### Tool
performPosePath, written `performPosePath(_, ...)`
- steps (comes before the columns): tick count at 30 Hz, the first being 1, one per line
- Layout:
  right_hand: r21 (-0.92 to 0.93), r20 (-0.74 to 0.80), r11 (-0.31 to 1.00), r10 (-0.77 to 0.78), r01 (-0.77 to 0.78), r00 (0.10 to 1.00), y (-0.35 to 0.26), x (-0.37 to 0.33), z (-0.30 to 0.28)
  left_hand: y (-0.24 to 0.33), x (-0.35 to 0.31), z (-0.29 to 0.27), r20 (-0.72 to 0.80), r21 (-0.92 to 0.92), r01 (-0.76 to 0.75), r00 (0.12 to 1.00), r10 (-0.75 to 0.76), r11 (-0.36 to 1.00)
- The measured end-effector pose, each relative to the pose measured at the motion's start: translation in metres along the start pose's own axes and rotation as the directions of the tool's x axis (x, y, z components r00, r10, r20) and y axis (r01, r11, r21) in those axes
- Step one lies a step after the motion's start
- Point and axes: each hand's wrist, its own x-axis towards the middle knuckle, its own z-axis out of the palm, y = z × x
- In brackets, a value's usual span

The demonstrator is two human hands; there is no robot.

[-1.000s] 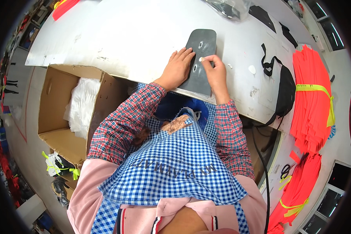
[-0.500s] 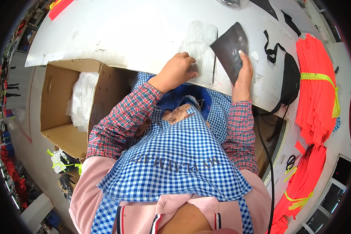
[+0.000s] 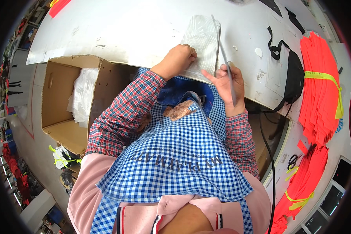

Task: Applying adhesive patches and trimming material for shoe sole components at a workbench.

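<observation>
A stack of clear plastic sheets [image 3: 204, 33], likely bags, lies at the white table's near edge. My left hand [image 3: 178, 58] is closed at the stack's near left side, fingers curled at the sheets' edge; its fingertips are partly hidden. In my right hand [image 3: 232, 84], just right of the stack, is a thin dark grey panel [image 3: 227, 58], seen nearly edge-on and blurred. It stands between the thumb and the fingers, with the thumb stretched toward the stack.
A cardboard box [image 3: 68, 62] with clear plastic [image 3: 84, 95] inside stands open at left. On the white table [image 3: 105, 35] lie a black waist bag [image 3: 293, 78] and a white oval scrap [image 3: 258, 52]. Tied bundles of orange-red fabric [image 3: 319, 93] and scissors [image 3: 292, 160] are at right.
The dark panel has turned from showing its broad face to nearly edge-on. My right hand has moved left, closer to the stack; my left hand stays at the stack, fingers more curled.
</observation>
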Motion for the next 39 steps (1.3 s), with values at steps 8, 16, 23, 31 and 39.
performPosePath(8, -0.169, -0.151, 0.986, -0.043, 0.018, 0.988, 0.021, 0.003, -0.001, -0.001, 0.000, -0.003, -0.004, 0.022, -0.018, 1.000, 0.018, 1.000)
performPosePath(16, -0.144, -0.250, 0.985, -0.132, 0.098, 0.959, 0.019, 0.003, -0.015, -0.002, 0.000, -0.011, 0.068, -0.151, 0.032, 0.997, -0.022, 0.988)
performPosePath(23, -0.184, -0.286, 0.981, -0.117, 0.065, 0.951, 0.020, 0.006, -0.025, 0.038, -0.023, -0.004, 0.120, 0.207, -0.242, 0.968, 0.221, 0.948)
performPosePath(31, -0.165, -0.319, 0.980, -0.162, 0.113, 0.934, 0.022, 0.006, -0.015, -0.003, -0.021, -0.089, -0.050, -0.658, 0.234, 0.935, -0.351, 0.716)
performPosePath(39, -0.190, -0.319, 0.978, -0.140, 0.081, 0.937, 0.019, 0.005, -0.022, -0.101, -0.211, -0.286, -0.734, -0.529, 0.180, 0.394, -0.554, 0.829)
